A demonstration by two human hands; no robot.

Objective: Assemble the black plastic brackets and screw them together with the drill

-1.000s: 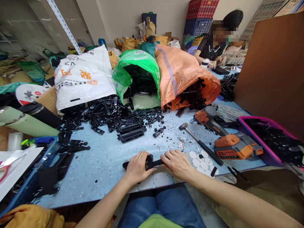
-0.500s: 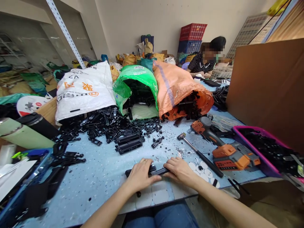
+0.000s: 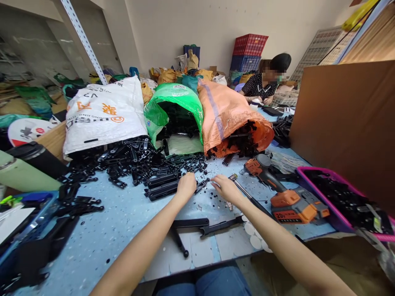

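My left hand (image 3: 186,185) is curled at the near end of a small black link part (image 3: 202,186), beside two long black arm pieces (image 3: 163,183); its fingertips are hidden. My right hand (image 3: 227,189) reaches toward the other end of that small part, fingers slightly apart, with nothing visible in them. By the table's front edge lie a black jointed arm (image 3: 189,223) with a ball-tipped leg and a black fork-ended bar (image 3: 221,226), untouched by either hand. The hammer (image 3: 247,191) lies partly behind my right forearm.
White (image 3: 105,111), green (image 3: 182,98) and orange sacks (image 3: 225,111) spill black parts at the back. An orange-grey power tool (image 3: 286,201) and a pink-rimmed tray (image 3: 333,197) stand right. Tumblers (image 3: 27,174) and a blue basket (image 3: 52,205) stand left. A person (image 3: 262,84) sits behind.
Both hands have let go of the black pieces at the front edge and moved forward to the small parts. The pieces now lie on the table. The view has shifted slightly.
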